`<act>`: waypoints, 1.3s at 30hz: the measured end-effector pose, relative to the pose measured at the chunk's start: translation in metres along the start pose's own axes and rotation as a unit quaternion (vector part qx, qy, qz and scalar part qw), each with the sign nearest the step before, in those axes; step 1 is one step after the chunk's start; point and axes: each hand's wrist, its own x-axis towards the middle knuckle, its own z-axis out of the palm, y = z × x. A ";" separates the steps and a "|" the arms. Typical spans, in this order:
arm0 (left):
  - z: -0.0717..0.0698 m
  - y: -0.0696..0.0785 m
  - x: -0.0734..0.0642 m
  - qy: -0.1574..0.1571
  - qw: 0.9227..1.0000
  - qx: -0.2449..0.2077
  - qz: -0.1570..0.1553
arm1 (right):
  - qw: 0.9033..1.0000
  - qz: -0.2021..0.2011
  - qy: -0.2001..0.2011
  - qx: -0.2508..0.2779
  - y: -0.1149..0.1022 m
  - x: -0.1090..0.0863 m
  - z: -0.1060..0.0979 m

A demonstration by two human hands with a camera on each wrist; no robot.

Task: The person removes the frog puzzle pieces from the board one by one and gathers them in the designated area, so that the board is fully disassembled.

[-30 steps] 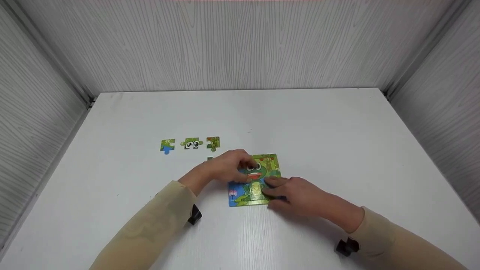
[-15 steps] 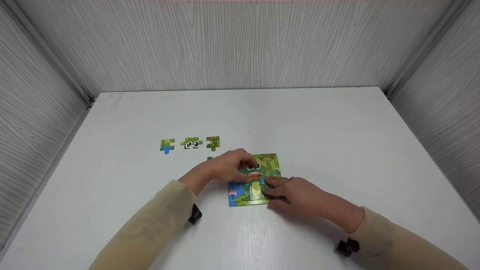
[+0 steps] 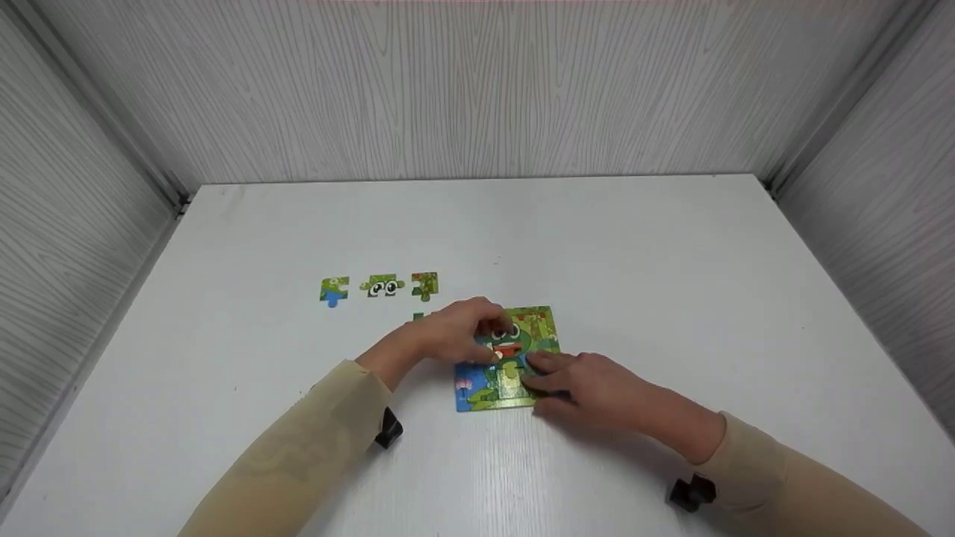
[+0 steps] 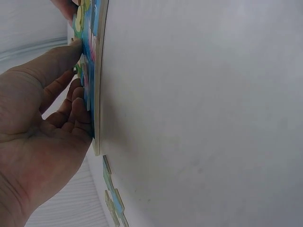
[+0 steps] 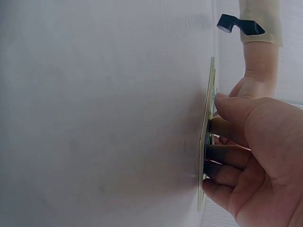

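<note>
A square frog jigsaw puzzle (image 3: 507,395) lies on the white table between both hands, its picture in green, blue and yellow. My left hand (image 3: 451,332) reaches over the puzzle's left side, thumb and fingers curled around a puzzle piece (image 4: 86,90) that sits slightly raised above the board in the left wrist view. What the fingers cover is partly hidden. My right hand (image 3: 589,388) rests its fairly straight fingers on the puzzle's right edge. In the right wrist view, those fingertips (image 5: 210,151) touch the thin board's face.
Three loose pieces lie in a row up and left of the puzzle: a green and blue one (image 3: 333,289), one with eyes (image 3: 383,286) and a green one (image 3: 425,284). Another bit of green (image 3: 418,316) shows behind the left wrist. Grey wood-grain panels (image 3: 477,89) enclose the table.
Both hands stay almost where they were. Around the frog's mouth and belly, the picture under the fingers shifts slightly. The loose pieces have not moved.
</note>
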 end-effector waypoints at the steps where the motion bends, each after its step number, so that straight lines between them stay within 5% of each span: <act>1: 0.000 0.000 0.000 0.000 1.000 0.000 -0.003 | 1.000 0.001 0.000 0.000 0.000 0.000 0.000; 39: 0.003 0.001 0.000 0.021 0.999 -0.029 0.019 | 0.999 0.027 -0.014 0.019 -0.002 -0.001 -0.001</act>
